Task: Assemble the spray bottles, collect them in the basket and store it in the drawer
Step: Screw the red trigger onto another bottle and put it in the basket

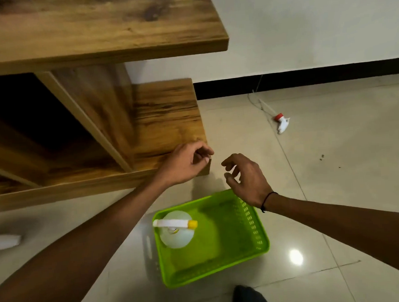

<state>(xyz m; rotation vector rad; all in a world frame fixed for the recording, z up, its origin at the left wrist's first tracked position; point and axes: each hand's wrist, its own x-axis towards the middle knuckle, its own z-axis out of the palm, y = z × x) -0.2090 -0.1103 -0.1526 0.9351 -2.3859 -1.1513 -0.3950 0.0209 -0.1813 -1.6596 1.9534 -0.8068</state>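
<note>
Glossy pale floor tiles (336,189) with thin grout lines spread under me, meeting a white wall (303,27) above a black skirting strip (306,76). Beyond my fingers stands a wood-grain cabinet (93,29) with a thick flat top and a dark open compartment (28,119) to my left.

My left hand (186,162) hovers at the corner of the cabinet's low shelf (166,120), fingers loosely curled and holding nothing. My right hand (247,178) hangs just beside it, apart from it, fingers relaxed and half spread, empty as well; a dark cord bracelet (268,200) circles that wrist.

Below both hands, nearer to me, sits a bright green plastic basket (246,241), rectangular with rounded corners and slotted walls. One assembled spray bottle (176,234) stands upright in its left part: a translucent round body seen from above, with a white trigger head whose long axis runs left to right and whose yellow nozzle points right.

Far beyond my right fingers, a loose spray head (282,123), white with a red collar, lies on the tiles, its thin dip tube stretching away toward the wall.
</note>
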